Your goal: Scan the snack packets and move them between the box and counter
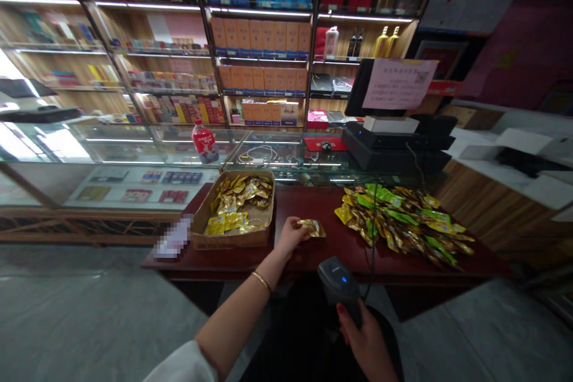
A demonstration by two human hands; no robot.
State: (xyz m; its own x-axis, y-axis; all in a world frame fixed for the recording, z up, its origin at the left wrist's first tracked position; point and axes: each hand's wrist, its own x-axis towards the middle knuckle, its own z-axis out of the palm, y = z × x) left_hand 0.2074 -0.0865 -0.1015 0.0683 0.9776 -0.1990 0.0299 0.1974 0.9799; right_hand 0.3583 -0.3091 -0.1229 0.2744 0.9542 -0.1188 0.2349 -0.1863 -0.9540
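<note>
My left hand (292,235) pinches a small gold snack packet (313,227) just above the dark red table, between the box and the pile. My right hand (364,334) is wrapped round the handle of a black barcode scanner (336,279) with a blue light, held in front of the table's near edge. Left of my left hand stands an open cardboard box (233,240) partly filled with gold and yellow packets (244,194). To the right lies a wide heap of gold, yellow and green packets (403,218). The scanner's cable crosses in front of this heap.
Behind the table runs a glass counter (286,158) with a red-capped bottle (204,142) on it. A black cash register terminal (398,143) with a paper sheet (398,83) stands at the back right. Shelves of boxes (262,36) and bottles line the wall.
</note>
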